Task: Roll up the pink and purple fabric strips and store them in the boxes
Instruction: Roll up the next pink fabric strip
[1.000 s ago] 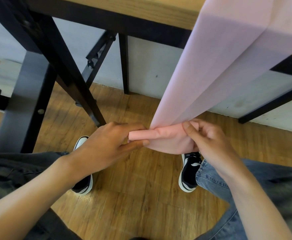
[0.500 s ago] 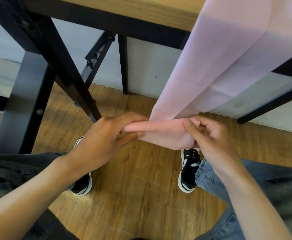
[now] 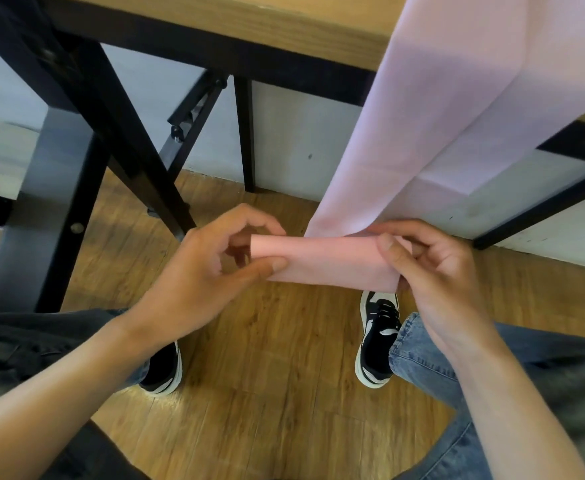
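A long pink fabric strip [image 3: 457, 109] hangs down over the front edge of the wooden table [image 3: 284, 26]. Its lower end is wound into a short pink roll [image 3: 325, 261], held level below the table, above the floor. My left hand [image 3: 201, 275] pinches the roll's left end between thumb and curled fingers. My right hand [image 3: 436, 268] grips the right end, thumb across the front. No purple strip and no box is in view.
Black table legs and braces [image 3: 111, 126] stand at the left and under the table. A pale wall [image 3: 304, 143] lies behind. Below are a wooden floor [image 3: 266, 393], my two knees and black-and-white shoes [image 3: 377, 337].
The roll has grown a turn thicker and more even. Both hands rose a little and turned it, taking up more of the hanging strip.
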Demonstrator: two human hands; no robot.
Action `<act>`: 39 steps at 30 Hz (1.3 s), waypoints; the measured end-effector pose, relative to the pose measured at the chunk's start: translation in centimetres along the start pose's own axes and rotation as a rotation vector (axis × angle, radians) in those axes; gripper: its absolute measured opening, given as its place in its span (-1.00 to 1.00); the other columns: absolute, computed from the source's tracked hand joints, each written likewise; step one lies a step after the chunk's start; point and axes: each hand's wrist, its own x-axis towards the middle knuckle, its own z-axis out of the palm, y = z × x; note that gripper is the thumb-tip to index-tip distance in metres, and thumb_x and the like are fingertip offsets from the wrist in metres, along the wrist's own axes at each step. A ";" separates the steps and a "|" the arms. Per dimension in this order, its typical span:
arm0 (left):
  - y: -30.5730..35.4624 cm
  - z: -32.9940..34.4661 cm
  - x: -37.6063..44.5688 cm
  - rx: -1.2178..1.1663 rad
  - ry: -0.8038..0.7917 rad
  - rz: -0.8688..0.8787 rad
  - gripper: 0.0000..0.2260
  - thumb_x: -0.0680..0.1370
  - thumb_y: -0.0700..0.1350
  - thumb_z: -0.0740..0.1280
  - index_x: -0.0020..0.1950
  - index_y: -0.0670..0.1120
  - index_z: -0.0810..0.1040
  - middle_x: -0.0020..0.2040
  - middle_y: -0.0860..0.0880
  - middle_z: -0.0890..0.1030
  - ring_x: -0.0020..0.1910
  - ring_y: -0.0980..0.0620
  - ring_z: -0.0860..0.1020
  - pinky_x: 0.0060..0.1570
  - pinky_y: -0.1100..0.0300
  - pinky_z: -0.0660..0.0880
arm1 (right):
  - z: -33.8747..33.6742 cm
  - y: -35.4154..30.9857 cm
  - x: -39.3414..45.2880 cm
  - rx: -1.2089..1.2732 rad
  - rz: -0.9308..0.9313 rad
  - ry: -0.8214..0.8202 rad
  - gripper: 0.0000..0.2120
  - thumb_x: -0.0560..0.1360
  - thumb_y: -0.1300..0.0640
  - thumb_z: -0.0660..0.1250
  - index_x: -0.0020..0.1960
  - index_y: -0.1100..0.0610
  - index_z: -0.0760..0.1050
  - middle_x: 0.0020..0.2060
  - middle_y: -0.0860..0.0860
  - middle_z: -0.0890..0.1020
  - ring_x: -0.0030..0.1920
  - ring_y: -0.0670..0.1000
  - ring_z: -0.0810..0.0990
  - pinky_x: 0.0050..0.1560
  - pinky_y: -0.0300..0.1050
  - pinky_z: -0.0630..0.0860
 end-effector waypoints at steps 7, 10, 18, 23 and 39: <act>0.8 0.0 0.0 -0.240 -0.009 0.041 -0.69 0.50 -0.22 0.43 0.24 -0.10 0.55 0.12 0.03 0.68 0.08 0.02 0.69 -0.07 0.27 0.64 | -0.1 0.3 0.0 0.024 0.054 0.008 -0.58 0.34 -0.34 0.49 -0.07 -0.01 0.71 -0.16 0.03 0.69 -0.13 -0.03 0.59 -0.13 -0.06 0.48; 1.0 -0.1 -0.1 -0.353 0.016 -0.011 -0.71 0.50 -0.30 0.40 0.21 -0.15 0.56 0.09 -0.06 0.71 0.02 -0.02 0.72 -0.16 0.17 0.68 | -0.3 0.0 0.0 0.056 0.085 -0.101 -0.48 0.32 -0.36 0.50 0.04 0.03 0.70 -0.07 0.04 0.73 -0.07 -0.04 0.67 -0.18 -0.15 0.59; 1.5 -0.4 0.0 -0.222 0.075 -0.042 -0.78 0.46 -0.12 0.45 0.09 -0.06 0.60 -0.01 0.14 0.69 -0.04 0.13 0.69 -0.19 0.37 0.59 | 0.2 -0.5 -0.3 0.055 0.121 -0.153 -0.77 0.41 -0.19 0.45 -0.01 -0.14 0.74 -0.08 -0.01 0.76 -0.08 -0.09 0.73 -0.16 -0.23 0.62; 1.8 -0.3 0.0 -0.176 0.066 0.008 -0.73 0.44 -0.18 0.48 0.13 -0.05 0.61 0.02 0.12 0.69 -0.02 0.15 0.68 -0.16 0.39 0.58 | 0.2 -0.5 -0.3 0.029 0.166 -0.173 -0.74 0.44 -0.18 0.31 -0.05 -0.15 0.75 -0.18 -0.02 0.75 -0.18 -0.11 0.70 -0.25 -0.24 0.60; 1.7 -0.2 0.0 -0.130 0.062 0.025 -0.73 0.45 -0.13 0.49 0.13 -0.01 0.60 -0.01 0.09 0.67 -0.08 0.11 0.66 -0.24 0.37 0.57 | 0.2 -0.3 -0.4 -0.012 0.019 -0.105 -0.86 0.49 0.00 0.37 -0.03 -0.04 0.69 -0.15 -0.08 0.75 -0.13 -0.15 0.70 -0.24 -0.28 0.59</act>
